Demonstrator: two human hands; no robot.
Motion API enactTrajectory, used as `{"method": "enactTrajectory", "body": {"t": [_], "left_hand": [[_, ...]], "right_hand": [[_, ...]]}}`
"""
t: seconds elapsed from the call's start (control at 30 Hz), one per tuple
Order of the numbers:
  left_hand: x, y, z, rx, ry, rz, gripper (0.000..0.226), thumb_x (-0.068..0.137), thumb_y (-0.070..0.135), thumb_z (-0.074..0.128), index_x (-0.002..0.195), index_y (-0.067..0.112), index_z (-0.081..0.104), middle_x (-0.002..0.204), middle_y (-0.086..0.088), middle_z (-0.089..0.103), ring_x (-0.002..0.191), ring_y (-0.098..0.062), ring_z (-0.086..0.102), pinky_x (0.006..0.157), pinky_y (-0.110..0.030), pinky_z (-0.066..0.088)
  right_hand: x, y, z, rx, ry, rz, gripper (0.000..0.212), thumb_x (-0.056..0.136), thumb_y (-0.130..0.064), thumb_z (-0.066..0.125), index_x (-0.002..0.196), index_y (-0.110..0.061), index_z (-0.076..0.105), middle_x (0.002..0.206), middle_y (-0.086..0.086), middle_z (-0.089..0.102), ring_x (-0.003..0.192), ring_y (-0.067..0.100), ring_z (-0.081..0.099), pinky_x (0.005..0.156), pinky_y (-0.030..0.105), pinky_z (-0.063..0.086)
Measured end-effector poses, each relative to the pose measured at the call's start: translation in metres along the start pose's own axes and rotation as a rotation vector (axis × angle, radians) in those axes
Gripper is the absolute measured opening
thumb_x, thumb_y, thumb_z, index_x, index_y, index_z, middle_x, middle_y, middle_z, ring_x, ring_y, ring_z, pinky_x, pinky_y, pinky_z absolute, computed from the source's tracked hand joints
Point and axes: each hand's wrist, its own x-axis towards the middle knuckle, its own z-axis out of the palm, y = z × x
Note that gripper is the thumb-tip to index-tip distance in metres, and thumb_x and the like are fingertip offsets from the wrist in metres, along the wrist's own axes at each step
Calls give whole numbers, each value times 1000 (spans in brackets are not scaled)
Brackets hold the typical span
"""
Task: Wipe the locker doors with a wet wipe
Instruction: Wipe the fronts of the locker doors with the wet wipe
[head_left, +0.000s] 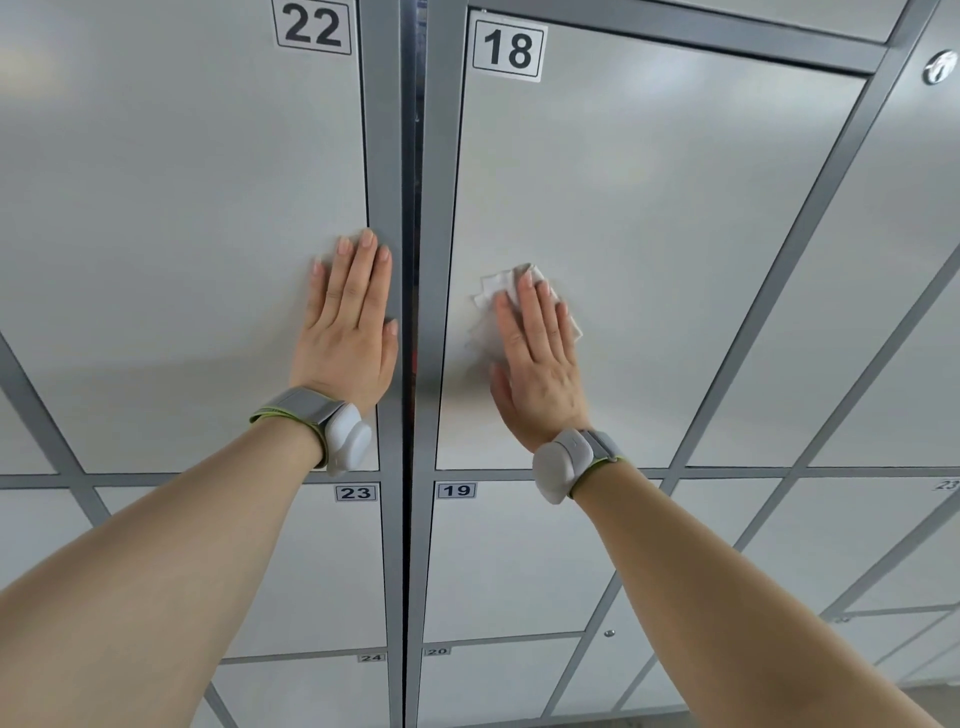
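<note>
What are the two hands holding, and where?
The right hand presses the crumpled white wet wipe at its middle onto grey door 18; the left hand holds nothing.

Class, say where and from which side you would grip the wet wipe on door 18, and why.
Probably pinch the crumpled upper-left flap of the wet wipe, from the left. The right hand lies flat over the rest, pressing it to door 18; that flap sticks out past the fingers.

Grey, green-edged wristbands (298, 408) carry white pods (347, 436).
</note>
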Motion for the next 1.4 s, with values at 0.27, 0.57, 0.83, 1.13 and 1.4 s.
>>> {"method": "enactTrajectory", "body": {"t": [0.27, 0.57, 0.83, 1.13, 1.4], "left_hand": [[1, 1, 0, 15, 11, 8, 63, 89, 17, 42, 144, -6, 22, 150, -25, 25, 140, -36, 12, 119, -37, -6], [1, 2, -3, 52, -45, 1, 65, 89, 20, 43, 144, -7, 20, 150, -28, 23, 140, -37, 10, 118, -38, -8], [1, 13, -11, 49, -68, -43, 66, 91, 26, 40, 144, -8, 21, 151, -28, 21, 141, -37, 9, 118, -39, -6], [-21, 42, 2, -3, -131, 26, 64, 91, 28, 39, 143, -5, 23, 151, -23, 24, 141, -36, 13, 118, -43, 2], [-23, 45, 13, 28, -116, -18, 67, 90, 27, 40, 145, -4, 18, 151, -24, 23, 141, -37, 9, 118, -42, -1]], "right_hand": [[-21, -7, 19, -25, -106, -144, 73, 74, -2, 51, 146, -5, 35, 155, 16, 23, 145, 31, 16, 119, 45, 14], [-68, 22, 23, -133, -264, -295, 73, 74, -3, 43, 146, -10, 38, 155, 8, 23, 148, 20, 8, 121, 39, 11], [-96, 46, 3, -194, -295, -129, 79, 76, -5, 45, 151, -7, 22, 159, 7, 14, 148, 22, 7, 120, 43, 11], [-69, 43, -3, -94, -90, 202, 83, 70, 0, 52, 148, 3, 22, 156, 19, 14, 146, 33, 10, 121, 40, 9], [-75, 37, 10, -24, -159, 72, 85, 70, -1, 54, 148, -2, 22, 157, 18, 11, 147, 32, 4, 120, 44, 12]]}}
